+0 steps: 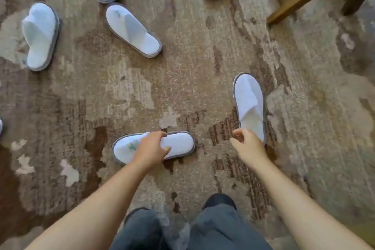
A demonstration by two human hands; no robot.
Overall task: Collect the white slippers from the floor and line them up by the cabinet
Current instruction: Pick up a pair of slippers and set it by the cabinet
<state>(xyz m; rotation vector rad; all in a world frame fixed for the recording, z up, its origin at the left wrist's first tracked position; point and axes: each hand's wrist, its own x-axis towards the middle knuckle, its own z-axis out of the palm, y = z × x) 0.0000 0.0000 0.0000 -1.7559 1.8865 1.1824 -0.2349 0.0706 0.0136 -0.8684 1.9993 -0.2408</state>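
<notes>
Left hand (151, 148) has its fingers (160, 134) curled over the middle of the nearest slipper (178, 144), which lies flat on the carpet (182, 79). Right hand (250, 146) is half open and holds nothing, its fingertips just beside the heel of a second slipper (249, 103). Four more slippers lie well beyond both hands. Risk as I see it: that soft slipper could fold and slide out of such a loose pinch. No containers around, no cabinet in view.

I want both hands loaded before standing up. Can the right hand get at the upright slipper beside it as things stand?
Probably yes. The right hand is empty, fingers loosely curled, right at the heel end of that slipper, with only bare carpet around it. The left hand already grips the sideways slipper.
</notes>
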